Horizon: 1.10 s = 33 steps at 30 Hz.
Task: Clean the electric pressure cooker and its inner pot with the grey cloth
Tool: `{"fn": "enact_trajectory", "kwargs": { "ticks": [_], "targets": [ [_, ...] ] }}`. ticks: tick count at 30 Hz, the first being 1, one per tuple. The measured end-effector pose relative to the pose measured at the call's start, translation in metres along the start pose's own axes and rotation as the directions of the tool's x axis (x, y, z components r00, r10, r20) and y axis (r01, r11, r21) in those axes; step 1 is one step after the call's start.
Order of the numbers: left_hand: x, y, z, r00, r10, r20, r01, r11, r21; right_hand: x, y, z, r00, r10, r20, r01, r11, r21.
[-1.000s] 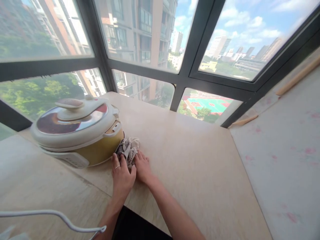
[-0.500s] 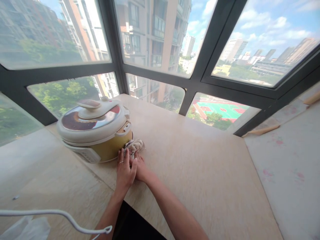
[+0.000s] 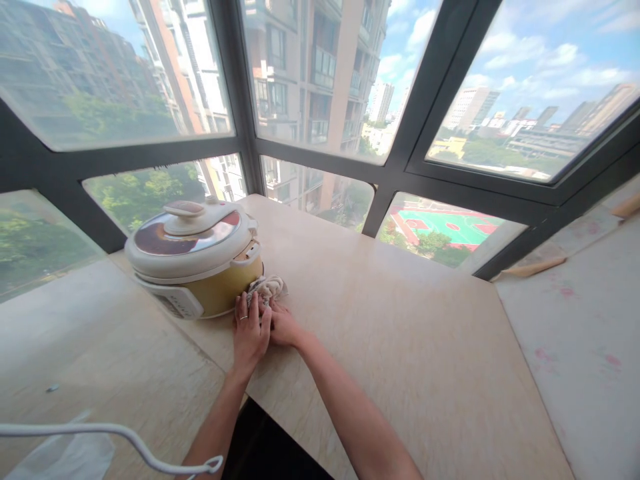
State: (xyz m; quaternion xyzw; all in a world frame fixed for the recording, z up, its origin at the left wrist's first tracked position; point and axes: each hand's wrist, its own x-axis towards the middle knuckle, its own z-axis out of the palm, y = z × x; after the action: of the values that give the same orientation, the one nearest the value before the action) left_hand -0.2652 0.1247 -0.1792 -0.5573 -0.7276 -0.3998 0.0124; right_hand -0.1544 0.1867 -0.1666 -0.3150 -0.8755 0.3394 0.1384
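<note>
Window corner beyond L hand (image 3: pixel 251 335) and R hand (image 3: pixel 285 327), w/ dark frames (image 3: pixel 320 155), tall bldgs (image 3: pixel 320 73) and a green court (image 3: pixel 450 227) outside. Pale table (image 3: pixel 410 327) under the 2 hands.

L hand: 1 ring (image 3: pixel 243 318) on, fingers fairly straight, laid on near L side of a crumpled cloth (image 3: pixel 273 287); pinching or only pressing, can't tell. R hand: up against L hand, fingers partly hidden at the cloth's near edge; gripping or not, can't tell.

Cloth: bunched at the fingertips, by the foot of a pot (image 3: pixel 225 287). Pot: upright, just L of and past L hand, yellowish sides, white-rimmed lid (image 3: pixel 185 237) on.

Nearer than L hand, well L: white cord (image 3: pixel 110 430), looped end by L forearm; clear plastic (image 3: pixel 75 459) behind cord; tiny bit (image 3: pixel 53 387) farther out. Well R of R hand: pale wall (image 3: pixel 590 347) w/ pink flowers.
</note>
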Motion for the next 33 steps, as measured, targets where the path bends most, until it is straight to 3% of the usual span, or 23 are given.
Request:
{"fn": "enact_trajectory", "kwargs": {
  "ticks": [5, 8, 11, 14, 18, 20, 23, 27, 30, 31, 33],
  "targets": [
    [-0.003, 0.006, -0.007, 0.998, -0.038, 0.048, 0.035, 0.998, 0.057, -0.014, 0.011, -0.003, 0.993, -0.082, -0.081, 0.092, 0.986, 0.138],
    [-0.002, 0.015, -0.012, 0.999, -0.029, -0.02, 0.03, 0.999, 0.045, -0.036, 0.02, -0.004, 0.992, -0.082, -0.1, 0.107, 0.957, 0.269],
    [-0.004, 0.029, -0.022, 0.989, 0.054, -0.137, -0.058, 0.998, -0.025, -0.08, 0.036, -0.01, 0.986, -0.064, -0.152, 0.114, 0.929, 0.352],
    [-0.013, 0.05, -0.03, 0.969, 0.124, -0.216, -0.141, 0.988, -0.066, -0.142, 0.052, -0.024, 0.959, 0.02, -0.284, 0.072, 0.948, 0.31],
    [-0.038, 0.087, -0.018, 0.952, 0.268, -0.15, -0.291, 0.943, -0.162, -0.227, 0.065, -0.051, 0.866, 0.169, -0.471, -0.007, 0.946, 0.325],
    [-0.054, 0.107, -0.001, 0.931, 0.363, -0.041, -0.361, 0.895, -0.261, -0.261, 0.069, -0.062, 0.809, 0.225, -0.543, -0.036, 0.941, 0.336],
    [-0.078, 0.136, 0.031, 0.86, 0.493, 0.135, -0.39, 0.804, -0.45, -0.299, 0.077, -0.071, 0.703, 0.31, -0.64, -0.082, 0.929, 0.361],
    [-0.106, 0.163, 0.068, 0.757, 0.567, 0.324, -0.297, 0.741, -0.602, -0.326, 0.09, -0.069, 0.529, 0.463, -0.711, -0.11, 0.868, 0.484],
    [-0.118, 0.171, 0.083, 0.73, 0.542, 0.416, -0.213, 0.759, -0.615, -0.332, 0.095, -0.065, 0.386, 0.594, -0.706, -0.105, 0.789, 0.606],
    [-0.119, 0.172, 0.086, 0.733, 0.525, 0.433, -0.184, 0.766, -0.616, -0.332, 0.095, -0.064, 0.36, 0.618, -0.699, -0.108, 0.772, 0.627],
    [-0.12, 0.172, 0.088, 0.741, 0.482, 0.468, -0.111, 0.774, -0.623, -0.33, 0.093, -0.064, 0.354, 0.629, -0.692, -0.133, 0.766, 0.629]
  ]
}}
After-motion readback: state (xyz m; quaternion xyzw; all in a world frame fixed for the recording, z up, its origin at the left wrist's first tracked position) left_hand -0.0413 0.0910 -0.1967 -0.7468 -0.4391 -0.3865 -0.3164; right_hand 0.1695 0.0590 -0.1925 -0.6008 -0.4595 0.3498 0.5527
